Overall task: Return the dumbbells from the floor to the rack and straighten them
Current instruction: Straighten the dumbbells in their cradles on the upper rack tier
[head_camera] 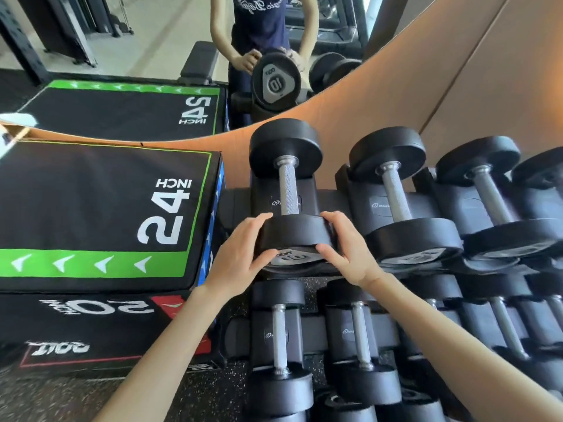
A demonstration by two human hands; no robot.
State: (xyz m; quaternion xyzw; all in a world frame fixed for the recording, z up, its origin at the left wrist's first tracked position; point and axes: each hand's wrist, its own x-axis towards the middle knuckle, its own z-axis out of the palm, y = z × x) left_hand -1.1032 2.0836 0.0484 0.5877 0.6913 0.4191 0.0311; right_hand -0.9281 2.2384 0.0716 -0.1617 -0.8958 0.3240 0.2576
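I'm looking down at a two-tier dumbbell rack (330, 198). A black plyo box (100, 208) marked 24 INCH is sitting tight against the rack's left end, crowding the space beside my left wrist. To the right, a neighbouring dumbbell (396, 191) is lying in the next cradle, just beside my right hand, and a third dumbbell (492, 193) is sitting beyond it. Below, a lower-tier dumbbell (279, 336) is resting with its handle pointing toward me, and more are lined up to its right.

The rack is standing on a dark speckled rubber floor (201, 388). Behind it a mirror (146, 35) is showing the gym and the number 10 on the far end plate, and a tan wall panel (487, 71) is running along the right.

Now the hands. The 10 dumbbell (288, 184) is lying in the leftmost cradle of the top tier, handle running away from me, near head at the front edge. My left hand (240, 257) is gripping that near head from the left, fingers curling over its rim, thumb pressing on the end plate. My right hand (350, 248) is gripping the same head from the right, fingers wrapping the rim, thumb on the plate.
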